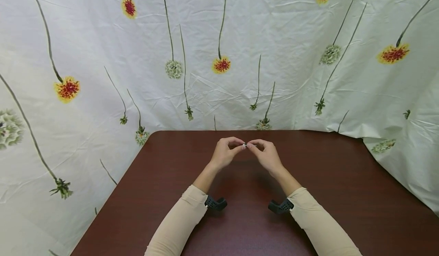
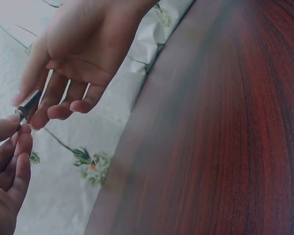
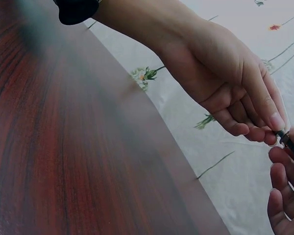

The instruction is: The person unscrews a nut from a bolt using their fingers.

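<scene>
Both hands meet over the far part of the table, fingertips almost together. Between them is a small metal bolt (image 2: 29, 104) with a ridged, thread-like shaft; in the right wrist view the bolt (image 3: 285, 139) looks dark. One end of it is pinched by the thumb and fingers of my left hand (image 1: 223, 152). My right hand (image 1: 268, 156) pinches the other end with thumb and index finger, its remaining fingers loosely bent. Fingertips cover both ends, so whether a nut or second piece sits on it I cannot tell.
A dark red wood-grain table (image 1: 171, 180) lies under the arms. Behind it and along both sides hangs a white cloth (image 1: 199, 27) printed with flowers. Dark straps (image 1: 216, 203) show at both wrists, below beige sleeves (image 1: 181, 221).
</scene>
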A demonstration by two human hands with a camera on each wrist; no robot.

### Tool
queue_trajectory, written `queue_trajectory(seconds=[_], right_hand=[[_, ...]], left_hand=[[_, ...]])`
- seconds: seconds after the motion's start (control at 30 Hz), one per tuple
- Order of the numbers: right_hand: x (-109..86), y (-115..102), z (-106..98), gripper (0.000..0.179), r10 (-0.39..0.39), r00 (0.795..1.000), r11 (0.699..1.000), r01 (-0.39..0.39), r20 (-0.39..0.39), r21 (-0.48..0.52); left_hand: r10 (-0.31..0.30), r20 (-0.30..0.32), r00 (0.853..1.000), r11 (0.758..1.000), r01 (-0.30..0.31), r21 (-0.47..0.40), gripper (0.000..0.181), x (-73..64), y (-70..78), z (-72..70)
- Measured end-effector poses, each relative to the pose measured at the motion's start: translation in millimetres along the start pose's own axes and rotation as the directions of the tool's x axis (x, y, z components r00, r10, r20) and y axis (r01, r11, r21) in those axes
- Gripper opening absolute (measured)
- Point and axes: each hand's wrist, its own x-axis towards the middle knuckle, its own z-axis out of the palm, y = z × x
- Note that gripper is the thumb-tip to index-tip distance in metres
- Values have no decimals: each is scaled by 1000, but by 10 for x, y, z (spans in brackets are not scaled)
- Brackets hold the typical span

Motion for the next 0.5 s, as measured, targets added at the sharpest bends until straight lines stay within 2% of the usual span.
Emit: queue_trajectory(seconds=[0.2, 0.37, 0.5], right_hand=[[10, 7, 6, 22, -27, 1000, 1000, 27, 16, 8], [4, -6, 8, 27, 1, 1000, 1000, -1, 11, 8], [-59, -181, -6, 21, 2, 1000, 1000, -2, 12, 0]], left_hand=[[23, 4, 1000, 999, -23, -22, 14, 30, -109, -10], [23, 11, 1000, 1000, -23, -10, 12, 22, -117, -21], [21, 14, 1000, 1000, -21, -7, 12, 14, -128, -21]])
